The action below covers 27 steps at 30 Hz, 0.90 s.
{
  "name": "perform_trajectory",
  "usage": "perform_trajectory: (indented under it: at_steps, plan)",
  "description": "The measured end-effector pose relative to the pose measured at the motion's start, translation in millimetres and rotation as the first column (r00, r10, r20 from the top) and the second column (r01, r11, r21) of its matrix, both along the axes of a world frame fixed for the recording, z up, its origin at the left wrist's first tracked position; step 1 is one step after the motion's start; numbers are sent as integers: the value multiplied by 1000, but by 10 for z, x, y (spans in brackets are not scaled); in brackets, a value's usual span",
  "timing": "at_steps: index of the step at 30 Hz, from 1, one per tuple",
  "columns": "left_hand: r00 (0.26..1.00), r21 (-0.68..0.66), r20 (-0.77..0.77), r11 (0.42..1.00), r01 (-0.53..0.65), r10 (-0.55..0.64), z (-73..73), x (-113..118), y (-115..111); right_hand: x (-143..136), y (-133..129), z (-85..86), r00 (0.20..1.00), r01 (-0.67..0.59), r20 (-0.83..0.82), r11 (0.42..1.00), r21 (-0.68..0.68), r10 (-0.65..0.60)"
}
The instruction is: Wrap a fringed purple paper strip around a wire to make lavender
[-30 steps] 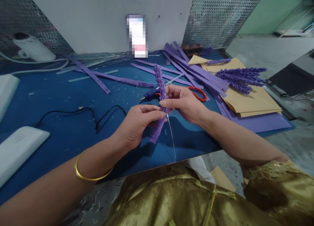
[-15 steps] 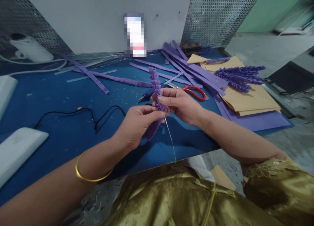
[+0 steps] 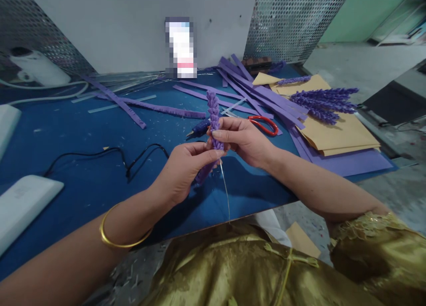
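A purple lavender flower spike [image 3: 213, 106], made of curled strip, stands nearly upright between my hands over the blue table. A thin wire stem [image 3: 225, 186] hangs from its lower end. My left hand [image 3: 184, 168] pinches the bottom of the spike, and a loose purple strip [image 3: 203, 174] trails down beneath those fingers. My right hand [image 3: 244, 139] grips the spike a little higher with thumb and fingers. Just behind the hands lies a blue-handled pointed tool [image 3: 199, 128], partly hidden by them. Red-handled scissors [image 3: 268, 126] rest behind my right hand.
Purple strips [image 3: 259, 95] are piled at the back. Finished lavender stems [image 3: 324, 103] lie on brown paper [image 3: 346, 139] at right. A fringed strip [image 3: 159, 107], a black cord [image 3: 89, 152] and white objects [image 3: 31, 195] are at left. A blurred phone [image 3: 182, 49] leans against the panel.
The spike has turned slightly and stands straighter. The wire's lower end has swung to the left, and the loose strip has shifted under my left hand. Both hands keep their grip.
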<state>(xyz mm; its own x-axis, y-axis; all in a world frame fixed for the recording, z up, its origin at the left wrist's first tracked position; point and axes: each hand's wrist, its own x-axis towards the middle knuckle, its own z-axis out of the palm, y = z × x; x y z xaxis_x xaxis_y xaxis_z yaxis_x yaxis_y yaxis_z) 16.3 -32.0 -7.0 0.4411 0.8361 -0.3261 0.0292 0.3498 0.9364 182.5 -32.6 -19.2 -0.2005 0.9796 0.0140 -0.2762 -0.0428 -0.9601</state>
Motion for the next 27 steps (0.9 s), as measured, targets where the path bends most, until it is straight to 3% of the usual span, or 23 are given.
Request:
perform_trajectory:
  at_steps: [13,18,24,27]
  plan:
    - [987,101,-160,995,8,9,-25,-13,-7,-18,13,-50,999,-1,47,995,105,-4]
    - [995,102,-104,995,10,1,-17,-7,2,-19,7,-36,998,7,63,994,110,-13]
    - [982,91,-190,996,22,-5,9,9,-25,-25,11,-66,996,17,87,993,116,-27]
    - [989,95,-146,995,16,-2,14,13,-27,-22,21,-68,996,29,78,995,93,-36]
